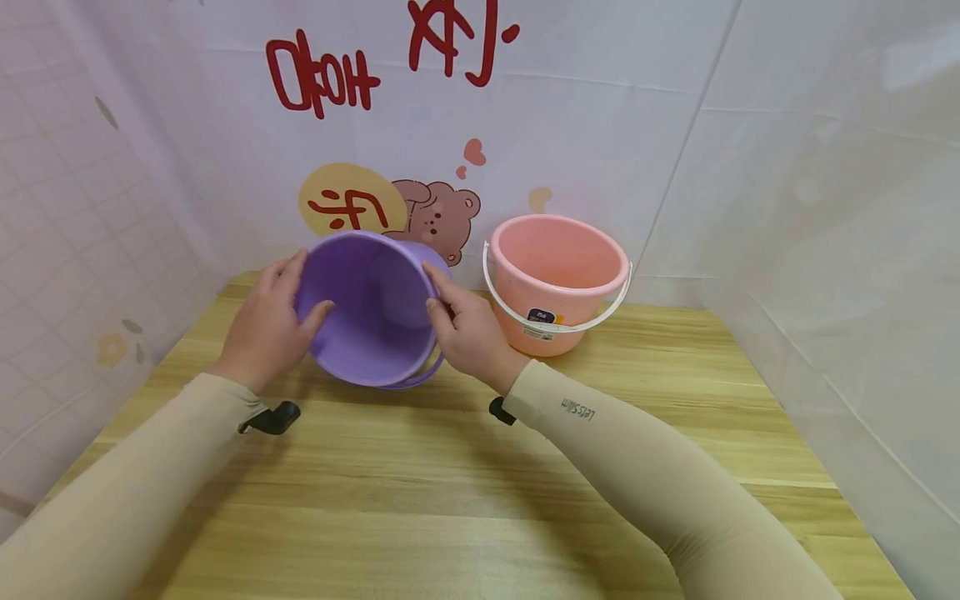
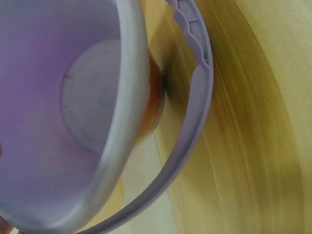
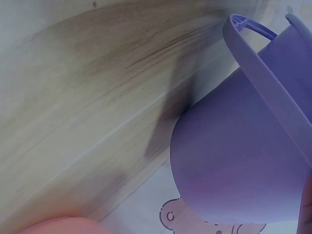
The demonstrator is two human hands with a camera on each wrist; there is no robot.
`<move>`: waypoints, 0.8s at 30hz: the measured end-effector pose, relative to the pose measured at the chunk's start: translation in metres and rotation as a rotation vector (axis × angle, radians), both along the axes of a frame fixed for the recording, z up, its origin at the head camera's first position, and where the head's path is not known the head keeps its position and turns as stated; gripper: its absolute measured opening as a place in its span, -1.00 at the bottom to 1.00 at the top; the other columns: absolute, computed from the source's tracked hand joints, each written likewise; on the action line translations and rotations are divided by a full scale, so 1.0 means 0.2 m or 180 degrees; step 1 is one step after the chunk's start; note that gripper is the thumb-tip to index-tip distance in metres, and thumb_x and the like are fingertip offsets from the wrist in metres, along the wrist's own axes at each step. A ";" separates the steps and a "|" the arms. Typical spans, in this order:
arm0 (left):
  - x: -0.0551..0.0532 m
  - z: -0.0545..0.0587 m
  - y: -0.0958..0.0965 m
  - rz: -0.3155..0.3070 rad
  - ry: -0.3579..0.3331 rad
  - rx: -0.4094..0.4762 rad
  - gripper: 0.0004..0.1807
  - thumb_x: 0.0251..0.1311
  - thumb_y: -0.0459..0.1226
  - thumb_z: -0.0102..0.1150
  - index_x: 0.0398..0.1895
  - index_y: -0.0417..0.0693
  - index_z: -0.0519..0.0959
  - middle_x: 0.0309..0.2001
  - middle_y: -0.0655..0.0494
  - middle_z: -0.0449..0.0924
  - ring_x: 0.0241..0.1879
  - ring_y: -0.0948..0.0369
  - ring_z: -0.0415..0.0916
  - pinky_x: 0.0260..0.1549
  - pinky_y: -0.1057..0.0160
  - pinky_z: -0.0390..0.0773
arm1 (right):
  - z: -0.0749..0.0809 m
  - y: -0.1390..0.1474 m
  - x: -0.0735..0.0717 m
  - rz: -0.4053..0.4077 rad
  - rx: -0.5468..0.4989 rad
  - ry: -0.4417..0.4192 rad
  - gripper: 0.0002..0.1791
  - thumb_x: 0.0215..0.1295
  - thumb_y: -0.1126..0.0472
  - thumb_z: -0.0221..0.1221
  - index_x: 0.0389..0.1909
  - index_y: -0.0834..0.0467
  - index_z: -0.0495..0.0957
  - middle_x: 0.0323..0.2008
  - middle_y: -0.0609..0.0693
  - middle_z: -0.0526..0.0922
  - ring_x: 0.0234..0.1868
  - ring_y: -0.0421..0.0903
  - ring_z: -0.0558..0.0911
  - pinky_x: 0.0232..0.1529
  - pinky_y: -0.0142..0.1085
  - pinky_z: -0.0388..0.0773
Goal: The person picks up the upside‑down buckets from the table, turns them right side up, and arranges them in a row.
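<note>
A purple bucket (image 1: 360,308) is tipped with its mouth toward me at the back left of the table. My left hand (image 1: 272,323) grips its left rim, thumb inside the mouth and fingers along the outside. On the opposite side, my right hand (image 1: 471,327) pinches the rim near the top right. The bucket's purple handle (image 2: 197,92) hangs loose below the rim, swung away from the body. In the right wrist view the smooth outer wall (image 3: 234,151) shows, its base end close to the wooden table (image 3: 87,107).
Right of the purple bucket stands an upright pink bucket (image 1: 558,283) with a white handle (image 1: 558,327) and a dark label. The wooden tabletop (image 1: 390,500) spreads in front. A white printed sheet (image 1: 600,125) with a bear drawing covers the wall behind; side walls flank the table.
</note>
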State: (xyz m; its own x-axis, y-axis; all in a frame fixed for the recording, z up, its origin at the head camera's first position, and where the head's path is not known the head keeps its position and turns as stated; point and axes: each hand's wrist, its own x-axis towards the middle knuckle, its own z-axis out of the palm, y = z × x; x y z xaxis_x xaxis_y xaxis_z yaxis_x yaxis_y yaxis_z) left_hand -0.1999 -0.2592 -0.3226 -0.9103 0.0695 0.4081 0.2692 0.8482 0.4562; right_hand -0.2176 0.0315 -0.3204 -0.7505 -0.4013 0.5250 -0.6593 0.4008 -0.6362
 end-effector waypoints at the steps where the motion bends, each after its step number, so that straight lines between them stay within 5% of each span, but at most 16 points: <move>1: 0.00 0.00 0.00 0.0014 -0.0015 0.0015 -0.06 0.46 -0.06 0.24 0.73 -0.08 -0.04 0.49 -0.46 0.21 0.38 -0.41 0.31 0.32 -0.49 0.35 | 0.00 0.00 0.00 -0.0016 -0.0019 -0.0018 -0.40 0.60 0.27 0.02 0.60 0.18 0.27 0.14 0.21 0.71 -0.28 -0.10 0.68 -0.20 -0.33 0.68; 5: 0.01 0.00 0.00 0.0053 -0.0035 0.0054 -0.09 0.48 -0.12 0.20 0.73 -0.05 -0.04 0.45 -0.47 0.24 0.31 -0.41 0.36 0.27 -0.49 0.41 | 0.00 0.00 0.00 -0.0081 -0.0085 -0.0072 -0.41 0.61 0.26 0.02 0.61 0.14 0.28 0.04 0.19 0.75 -0.40 -0.11 0.65 -0.30 -0.34 0.65; 8: 0.00 0.01 -0.01 0.0075 -0.0007 0.0078 -0.15 0.50 -0.19 0.16 0.73 -0.03 0.00 0.42 -0.48 0.27 0.27 -0.41 0.40 0.21 -0.47 0.46 | 0.00 0.00 -0.01 -0.0144 -0.0095 -0.0039 -0.41 0.61 0.25 0.03 0.60 0.14 0.29 0.11 0.18 0.75 -0.28 -0.15 0.70 -0.24 -0.37 0.67; 15: -0.01 0.02 -0.02 0.0150 0.0161 0.0196 -0.33 0.53 -0.33 0.02 0.67 0.01 0.20 0.26 -0.48 0.40 0.08 -0.35 0.51 -0.04 -0.35 0.59 | 0.01 0.01 -0.01 -0.0159 -0.0138 -0.0106 -0.42 0.61 0.25 0.02 0.60 0.14 0.30 -0.42 0.15 0.63 -0.57 -0.14 0.49 -0.51 -0.36 0.49; 24: -0.01 0.03 -0.03 0.0166 0.0235 0.0306 -0.37 0.50 -0.39 -0.02 0.61 0.03 0.32 0.19 -0.47 0.46 0.04 -0.30 0.51 -0.04 -0.31 0.56 | 0.00 0.01 -0.02 -0.0116 -0.0179 0.0010 -0.43 0.58 0.27 0.05 0.56 0.22 0.33 -0.42 0.08 0.64 -0.49 -0.17 0.52 -0.46 -0.39 0.52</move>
State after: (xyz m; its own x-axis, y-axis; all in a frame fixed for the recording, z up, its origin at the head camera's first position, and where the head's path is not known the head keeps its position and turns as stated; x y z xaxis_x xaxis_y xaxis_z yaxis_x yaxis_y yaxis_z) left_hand -0.2014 -0.2645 -0.3162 -0.8789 -0.0197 0.4767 0.2619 0.8152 0.5166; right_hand -0.2221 0.0334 -0.3207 -0.7624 -0.3437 0.5483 -0.6470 0.3882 -0.6562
